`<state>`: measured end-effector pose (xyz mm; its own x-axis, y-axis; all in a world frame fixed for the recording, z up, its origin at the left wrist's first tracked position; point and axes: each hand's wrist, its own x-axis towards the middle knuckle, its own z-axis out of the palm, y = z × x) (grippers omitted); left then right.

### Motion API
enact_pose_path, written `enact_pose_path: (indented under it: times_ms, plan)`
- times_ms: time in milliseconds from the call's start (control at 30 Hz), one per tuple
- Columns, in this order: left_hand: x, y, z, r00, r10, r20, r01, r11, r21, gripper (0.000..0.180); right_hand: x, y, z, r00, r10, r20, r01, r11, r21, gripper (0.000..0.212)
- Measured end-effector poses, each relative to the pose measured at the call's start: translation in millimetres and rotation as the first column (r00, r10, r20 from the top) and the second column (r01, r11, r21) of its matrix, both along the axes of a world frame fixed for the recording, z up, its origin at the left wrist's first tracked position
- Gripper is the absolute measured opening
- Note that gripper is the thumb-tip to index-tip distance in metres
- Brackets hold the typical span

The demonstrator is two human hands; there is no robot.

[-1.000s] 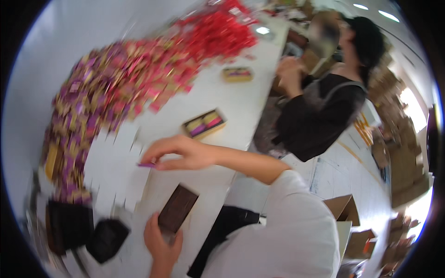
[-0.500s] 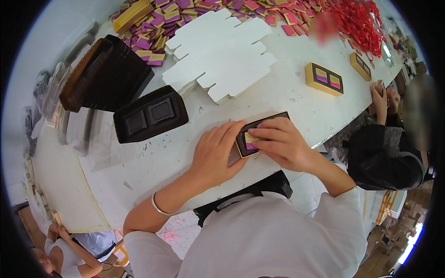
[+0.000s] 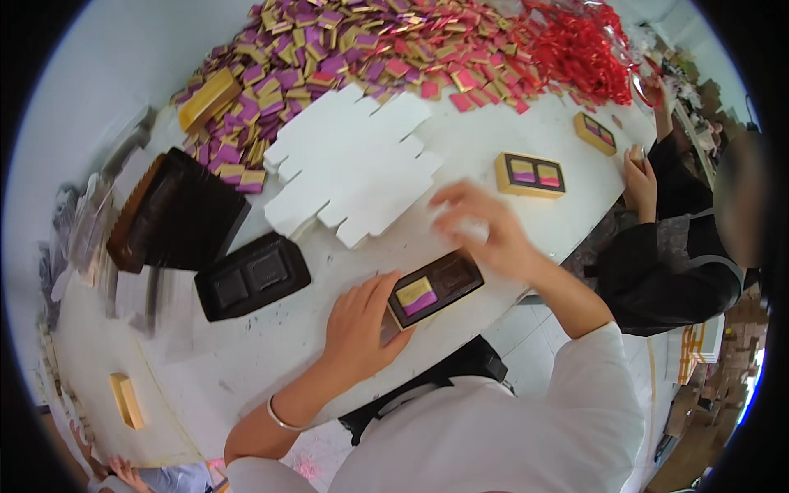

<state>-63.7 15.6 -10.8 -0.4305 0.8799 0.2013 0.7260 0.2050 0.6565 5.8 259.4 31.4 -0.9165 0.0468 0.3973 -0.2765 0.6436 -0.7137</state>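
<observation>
A small gold-edged box (image 3: 452, 282) with a dark two-compartment insert lies on the table in front of me. Its left compartment holds a gold-and-purple wrapped piece (image 3: 416, 295); in the right one only the dark insert shows. My left hand (image 3: 362, 324) grips the box's left end between thumb and fingers. Blurred by motion, my right hand (image 3: 489, 230) is off the box, just beyond its right end, with fingers apart and nothing visible in them. Left of the box rests a black two-cavity plastic tray (image 3: 253, 276), close to a stack of dark trays (image 3: 185, 218).
Flat white card blanks (image 3: 353, 160) lie beyond the box. Behind them spreads a heap of purple, gold and pink pieces (image 3: 329, 49), with red ribbons (image 3: 579, 49) at right. A filled box (image 3: 530, 175) stands right, near a co-worker's hand (image 3: 641, 185). An open gold box (image 3: 126, 400) is at far left.
My right hand has let go of the gold-and-purple piece and lifted away up from the box. The piece now sits in the left compartment. My left hand still holds the box.
</observation>
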Motion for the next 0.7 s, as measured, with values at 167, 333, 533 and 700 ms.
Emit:
enact_pose_path:
  times_ms: [167, 333, 533, 700]
  plan:
    - [-1.7, 1.8, -3.0, 0.999, -0.003, -0.034, 0.004, 0.999, 0.045, 0.072, -69.2, 147.1, -1.8, 0.855, -0.513, 0.080, 0.467, 0.827, 0.312, 0.028]
    - [-1.2, -1.3, -4.1, 1.000, -0.002, -0.031, 0.003, 1.000, 0.012, 0.073, -124.2, 190.5, -31.2, 0.756, -0.654, -0.012, 0.543, 0.617, 0.570, 0.054]
    - [-1.4, 1.5, -2.8, 1.000, -0.023, -0.021, 0.024, 1.000, 0.013, 0.074, -126.2, 191.0, -24.1, 0.786, -0.610, 0.096, 0.557, 0.767, 0.318, 0.056]
    - [0.1, -2.8, -5.2, 1.000, 0.024, -0.007, -0.024, 1.000, -0.008, 0.074, -46.4, 90.1, 28.4, 0.999, 0.016, 0.030, 0.011, 0.699, -0.715, 0.052]
